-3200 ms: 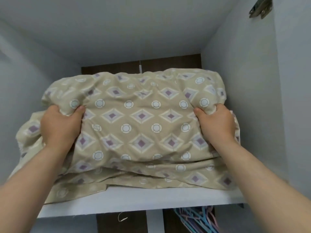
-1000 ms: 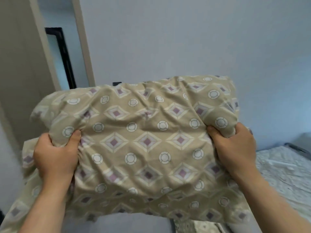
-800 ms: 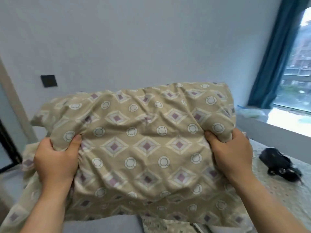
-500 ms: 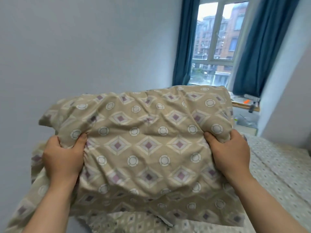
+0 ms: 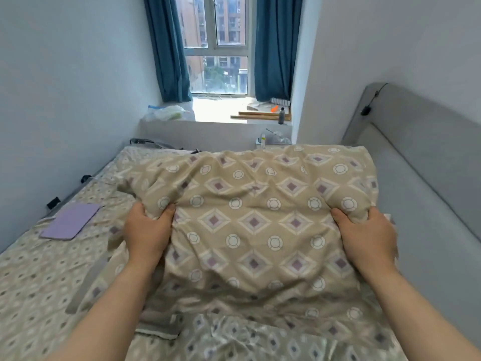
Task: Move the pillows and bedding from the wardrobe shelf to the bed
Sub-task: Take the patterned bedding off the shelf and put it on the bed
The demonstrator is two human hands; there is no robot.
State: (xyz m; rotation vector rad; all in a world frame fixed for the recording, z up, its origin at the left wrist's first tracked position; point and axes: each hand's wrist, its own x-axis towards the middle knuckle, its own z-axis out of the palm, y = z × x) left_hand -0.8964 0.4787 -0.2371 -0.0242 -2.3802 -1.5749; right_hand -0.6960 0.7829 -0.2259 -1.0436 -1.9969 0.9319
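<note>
A beige pillow [image 5: 255, 204] with purple diamonds and white circles fills the middle of the view, low over the bed [image 5: 39, 277]. My left hand [image 5: 147, 230] grips its left side and my right hand [image 5: 367, 235] grips its right side, both with a fistful of fabric. Loose matching bedding hangs below the pillow onto the patterned bed sheet. Whether the pillow rests on the mattress is hidden by its own bulk. The wardrobe is out of view.
A purple flat case [image 5: 70, 221] lies on the bed's left part. The grey padded headboard [image 5: 421, 162] runs along the right. Ahead is a window ledge [image 5: 221, 110] with a plastic bag, wooden sticks and a bottle, between blue curtains. A wall borders the left.
I have turned from the wardrobe shelf to the bed with the pillow in both hands. The pillow has dropped from chest height down to just over the bed.
</note>
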